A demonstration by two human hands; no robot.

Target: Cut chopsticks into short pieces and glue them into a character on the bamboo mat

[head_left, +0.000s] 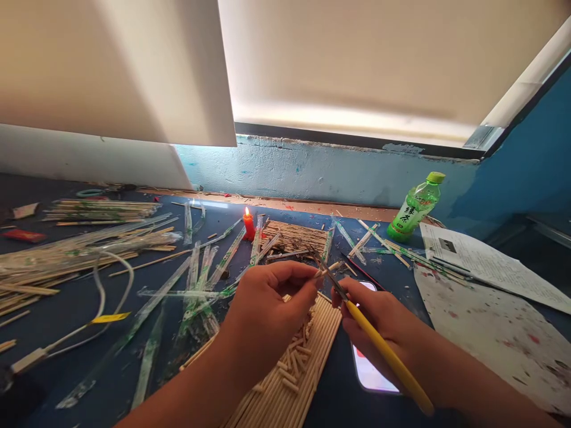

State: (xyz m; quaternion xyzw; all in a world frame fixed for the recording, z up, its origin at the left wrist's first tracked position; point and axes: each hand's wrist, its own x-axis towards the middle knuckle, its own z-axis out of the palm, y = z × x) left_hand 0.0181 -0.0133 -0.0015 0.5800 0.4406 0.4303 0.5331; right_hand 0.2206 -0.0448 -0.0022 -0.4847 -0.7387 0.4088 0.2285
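My left hand (276,297) is closed, its thumb and fingertips pinching a short piece of wooden stick (332,267). In my right hand (379,315) is a metal tool with a long yellow handle (379,345); its narrow dark tip crosses the stick piece close to my left fingertips. I cannot make out the exact kind of tool. Below both hands lies a flat mat of pale sticks set side by side (307,380), with several short cut stick pieces (292,362) loose on top. A phone with its screen lit (370,371) lies partly under my right hand.
A lit red candle (249,227) stands behind my hands, beside a panel of browned sticks (297,236). Clear wrappers (196,297), bundled sticks (102,211) and a white cable (100,285) spread leftward. At right are a green bottle (413,208) and papers (482,261).
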